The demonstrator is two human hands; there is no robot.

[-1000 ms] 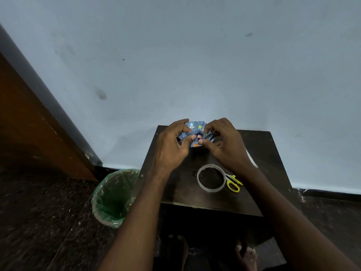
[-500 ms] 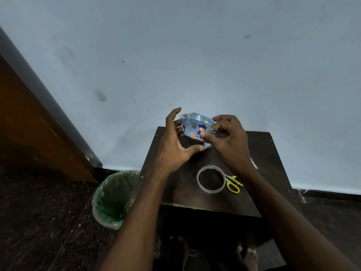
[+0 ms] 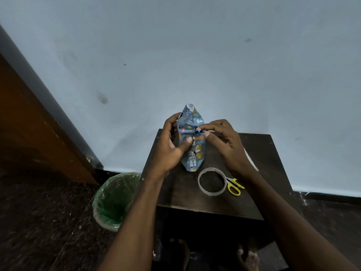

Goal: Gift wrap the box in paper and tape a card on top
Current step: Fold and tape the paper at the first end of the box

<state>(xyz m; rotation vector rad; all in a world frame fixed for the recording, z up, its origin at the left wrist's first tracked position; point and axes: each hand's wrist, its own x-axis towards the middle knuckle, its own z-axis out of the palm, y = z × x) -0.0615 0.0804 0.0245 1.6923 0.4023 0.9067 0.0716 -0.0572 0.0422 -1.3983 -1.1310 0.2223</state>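
A small box wrapped in blue animal-print paper (image 3: 192,153) is held upright above the dark wooden table (image 3: 257,153), its loose paper ends pointing up and down. My left hand (image 3: 172,147) grips its left side with the thumb pressed on the front. My right hand (image 3: 222,139) pinches a fold of paper at the box's middle right. A roll of clear tape (image 3: 212,181) lies flat on the table just below the box. No card can be made out.
Yellow-handled scissors (image 3: 234,186) lie right of the tape roll, partly under my right forearm. A green-lined bin (image 3: 115,200) stands on the floor left of the table. A white strip (image 3: 252,159) lies on the table behind my right wrist. Wall directly behind.
The wrapped box has been turned from lying sideways between my hands to standing on end. My left hand has closed round it again after opening wide.
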